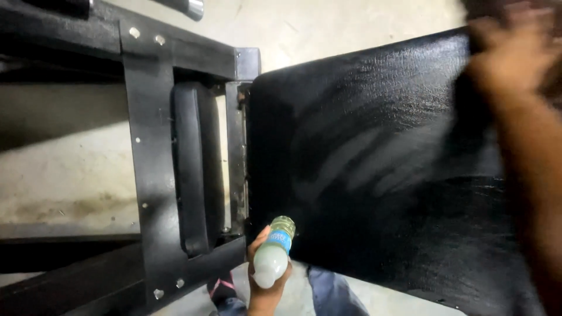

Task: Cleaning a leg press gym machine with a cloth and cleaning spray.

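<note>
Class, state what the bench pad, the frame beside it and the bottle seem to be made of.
Bench pad: likely vinyl or leatherette, black, grained, glossy with wipe streaks. Frame: apparently painted black metal, with bolt heads. Bottle, in the left hand: seemingly translucent plastic.

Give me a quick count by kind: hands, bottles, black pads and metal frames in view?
Hands: 2, left hand holding the bottle, right hand blurred at the far end of the large pad
Bottles: 1, bottle
Black pads: 2, large pad and small pad
Metal frames: 1, frame
Total: 6
</note>
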